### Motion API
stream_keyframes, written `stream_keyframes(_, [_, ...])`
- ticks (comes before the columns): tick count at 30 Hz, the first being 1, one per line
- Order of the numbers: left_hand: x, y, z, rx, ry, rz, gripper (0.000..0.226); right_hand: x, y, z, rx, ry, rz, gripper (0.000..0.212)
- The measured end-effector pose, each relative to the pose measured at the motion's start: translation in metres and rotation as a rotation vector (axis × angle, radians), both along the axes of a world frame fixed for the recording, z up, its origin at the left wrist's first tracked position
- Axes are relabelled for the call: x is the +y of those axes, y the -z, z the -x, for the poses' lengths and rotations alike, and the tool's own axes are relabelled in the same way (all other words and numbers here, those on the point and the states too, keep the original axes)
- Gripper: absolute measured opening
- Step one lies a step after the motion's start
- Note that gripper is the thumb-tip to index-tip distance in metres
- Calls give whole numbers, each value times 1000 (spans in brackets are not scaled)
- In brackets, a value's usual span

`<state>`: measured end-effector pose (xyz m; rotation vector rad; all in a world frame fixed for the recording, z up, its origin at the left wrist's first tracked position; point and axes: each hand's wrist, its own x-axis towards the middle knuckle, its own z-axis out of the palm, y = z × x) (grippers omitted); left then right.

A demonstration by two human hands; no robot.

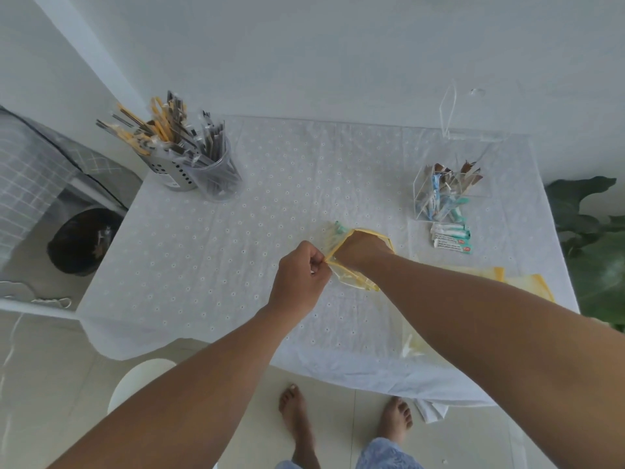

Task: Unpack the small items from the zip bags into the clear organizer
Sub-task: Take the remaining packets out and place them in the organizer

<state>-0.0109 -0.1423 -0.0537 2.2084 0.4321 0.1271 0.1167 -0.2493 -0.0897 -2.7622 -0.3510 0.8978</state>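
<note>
A yellow-edged zip bag is held above the white tablecloth. Its near corner is pinched by the left hand. The right hand is pushed into the bag's mouth; its finger posture cannot be told. The clear organizer, back right, is seen holding small packets. 3 sachets lie just before it; print illegible.

light: soft, even, bright | shadows: faint | focus: slightly soft | edges: wide-angle bending
</note>
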Motion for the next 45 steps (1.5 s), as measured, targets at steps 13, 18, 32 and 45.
stream_keyframes(13, [7, 10, 11, 85, -22, -51, 10, -38, -6, 22, -70, -324, -98, 16])
stream_keyframes(18, [7, 5, 8, 116, -92, -44, 13, -62, -29, 38, -168, -415, -253, 31])
stream_keyframes(32, [-14, -5, 1, 126, -96, -37, 12, -179, -105, -8, -366, -79, -199, 11])
stream_keyframes(45, [-44, -21, -14, 102, -80, 2, 11, -215, -127, -123, -488, 208, -137, 20])
